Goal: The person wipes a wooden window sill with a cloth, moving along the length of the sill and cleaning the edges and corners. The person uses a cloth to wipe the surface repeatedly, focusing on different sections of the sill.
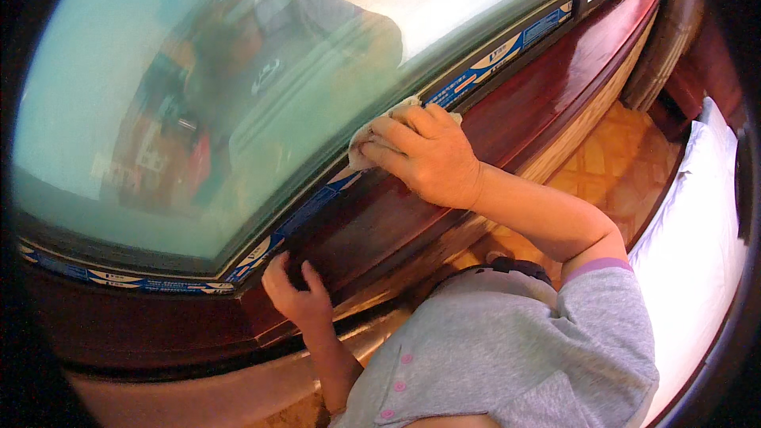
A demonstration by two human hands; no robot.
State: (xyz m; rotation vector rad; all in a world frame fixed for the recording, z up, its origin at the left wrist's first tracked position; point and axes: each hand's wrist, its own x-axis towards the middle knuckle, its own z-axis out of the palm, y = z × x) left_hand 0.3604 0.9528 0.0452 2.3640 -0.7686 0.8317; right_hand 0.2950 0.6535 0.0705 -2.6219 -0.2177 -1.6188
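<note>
My right hand presses a crumpled pale cloth against the lower window frame, with the fingers bent over it. Beside the cloth is a large glass pane that carries reflections. Blue and white printed protective film runs along the frame, partly covered by the hand and cloth. A glossy dark red wooden sill lies under my right wrist. Lower left, near the corner of the frame, my left hand has its fingers apart and holds nothing. Whether its fingertips touch the sill is unclear.
Below the sill to the right shows a patterned wooden floor. White fabric spreads along the right side. A rounded brown wooden piece stands near the sill's far end. The sill turns a corner at the lower left.
</note>
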